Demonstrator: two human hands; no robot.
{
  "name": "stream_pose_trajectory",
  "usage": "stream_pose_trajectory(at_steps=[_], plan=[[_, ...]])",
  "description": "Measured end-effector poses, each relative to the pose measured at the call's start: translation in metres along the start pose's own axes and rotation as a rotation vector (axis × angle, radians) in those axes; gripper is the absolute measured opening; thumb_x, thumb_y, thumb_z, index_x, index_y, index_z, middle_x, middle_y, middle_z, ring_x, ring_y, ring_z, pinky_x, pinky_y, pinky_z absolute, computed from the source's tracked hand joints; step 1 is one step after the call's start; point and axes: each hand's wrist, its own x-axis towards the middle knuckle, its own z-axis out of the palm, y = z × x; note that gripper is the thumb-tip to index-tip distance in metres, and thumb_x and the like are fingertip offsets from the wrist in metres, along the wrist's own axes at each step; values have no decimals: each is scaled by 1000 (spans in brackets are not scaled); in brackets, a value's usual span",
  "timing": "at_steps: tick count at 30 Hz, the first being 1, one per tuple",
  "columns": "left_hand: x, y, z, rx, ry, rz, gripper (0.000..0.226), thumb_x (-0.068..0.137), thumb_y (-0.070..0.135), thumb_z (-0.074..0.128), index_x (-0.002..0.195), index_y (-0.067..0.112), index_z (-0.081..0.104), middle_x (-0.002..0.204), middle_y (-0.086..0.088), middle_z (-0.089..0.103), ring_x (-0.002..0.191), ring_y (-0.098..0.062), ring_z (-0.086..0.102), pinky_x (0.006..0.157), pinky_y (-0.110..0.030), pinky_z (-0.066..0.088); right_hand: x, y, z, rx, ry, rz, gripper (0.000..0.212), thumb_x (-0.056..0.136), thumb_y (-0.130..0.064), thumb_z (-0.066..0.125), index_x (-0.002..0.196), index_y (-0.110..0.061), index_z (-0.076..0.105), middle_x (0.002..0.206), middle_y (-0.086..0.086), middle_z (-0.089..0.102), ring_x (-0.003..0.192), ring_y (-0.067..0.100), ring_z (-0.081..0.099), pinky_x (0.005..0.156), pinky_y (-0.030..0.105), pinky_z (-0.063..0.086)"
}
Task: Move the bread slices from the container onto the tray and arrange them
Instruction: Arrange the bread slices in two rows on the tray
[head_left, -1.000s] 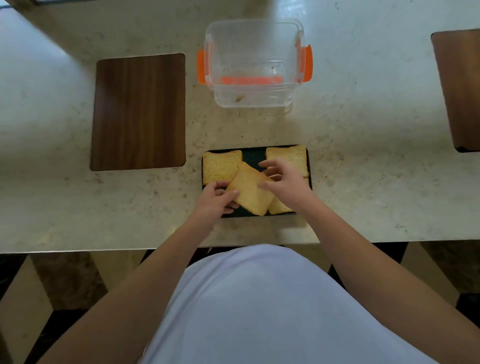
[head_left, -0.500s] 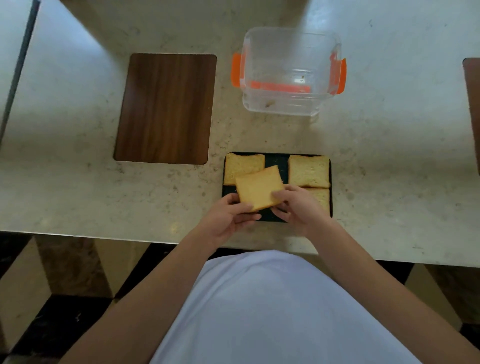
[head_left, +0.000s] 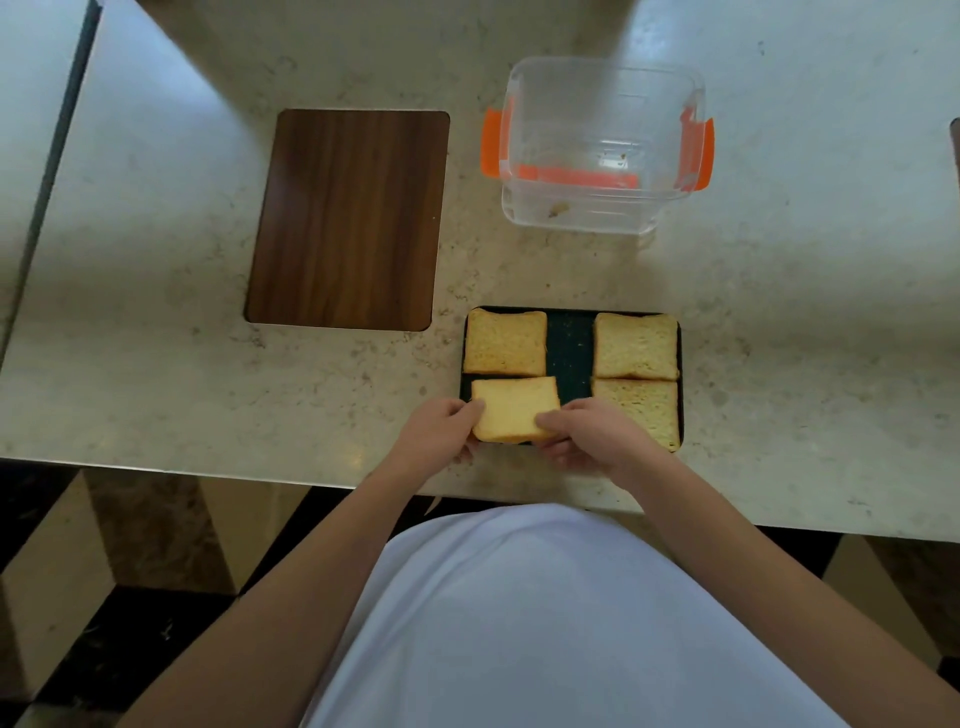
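Both hands, your left hand (head_left: 441, 428) and right hand (head_left: 587, 434), pinched the pale square bread slice (head_left: 514, 408) by its near corners, squaring it into the dark rectangular tray's (head_left: 569, 345) near-left gap; clear plastic container (head_left: 602, 145) looked emptied.

The table (head_left: 779, 364) is glossy speckled stone. The board (head_left: 348, 218) on the left shows smooth wood grain. The far container (head_left: 602, 150) is clear plastic with orange clips. The bread (head_left: 506, 343) looks porous and matt.

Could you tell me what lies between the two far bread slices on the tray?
Nothing but a bare strip of the dark tray, dusted with crumbs, separates the far-left slice from the far-right slice, as the head view shows.
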Motion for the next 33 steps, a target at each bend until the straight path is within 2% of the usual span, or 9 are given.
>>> stream_pose_trajectory(at_steps=[3, 6, 7, 10, 12, 15, 20, 24, 33], plan=[[4, -2, -4, 39, -31, -35, 40, 98, 43, 51, 74, 16, 67, 61, 3, 69, 54, -9, 63, 55, -27, 50, 3, 2, 1, -52, 8, 55, 27, 91, -32, 70, 106, -9, 71, 85, 6, 72, 70, 13, 69, 71, 32, 64], [9, -2, -6, 117, 9, -21, 41, 100, 42, 47, 76, 13, 64, 66, 2, 67, 52, -7, 60, 49, -21, 44, 7, 3, 5, -154, 66, 24, 35, 93, -34, 67, 120, -12, 65, 95, 3, 72, 72, 11, 67, 49, 19, 53], [10, -2, -7, 144, 26, -14, 42, 100, 42, 46, 79, 10, 64, 68, -1, 67, 50, -6, 60, 46, -19, 42, 9, 3, 8, -177, 81, -3, 39, 94, -33, 66, 126, -12, 62, 97, 2, 71, 74, 10, 67, 46, 18, 50], [13, -2, -7, 192, 78, 15, 46, 102, 39, 45, 93, -1, 66, 77, -14, 71, 46, -4, 59, 43, -17, 41, 16, 4, 14, -178, 124, -67, 43, 94, -27, 69, 131, -9, 58, 97, 1, 70, 75, 9, 68, 54, 22, 53], [13, -2, -8, 181, 91, 19, 41, 101, 39, 47, 99, 4, 68, 78, -12, 72, 45, -1, 61, 44, -16, 42, 19, 7, 18, -179, 159, -84, 38, 92, -25, 71, 125, -10, 60, 92, 2, 70, 73, 10, 68, 57, 24, 52], [13, -5, -8, 157, 91, 14, 25, 98, 39, 55, 102, 17, 67, 76, -5, 73, 53, -6, 66, 52, -23, 48, 22, 12, 20, -166, 210, -107, 31, 90, -25, 73, 114, -11, 61, 91, 3, 70, 76, 15, 71, 62, 30, 56], [11, -5, -3, 311, 122, 42, 24, 94, 39, 62, 92, 15, 64, 78, -5, 71, 68, -17, 68, 63, -37, 55, 25, 15, 21, -310, 274, -141, 24, 90, -29, 72, 106, -18, 57, 98, 1, 65, 88, 19, 66, 76, 39, 58], [12, -4, -3, 411, 152, 23, 25, 91, 40, 65, 85, 15, 62, 79, -3, 67, 68, -13, 60, 57, -30, 45, 25, 13, 21, -421, 290, -167, 22, 91, -30, 70, 104, -17, 57, 95, 2, 65, 87, 19, 63, 71, 34, 52], [16, -9, -8, 360, 168, -27, 29, 88, 46, 68, 96, 19, 59, 88, 3, 62, 79, -12, 59, 60, -29, 43, 25, 10, 25, -482, 274, -169, 22, 93, -31, 67, 103, -14, 58, 92, 3, 63, 81, 16, 59, 59, 26, 42]])
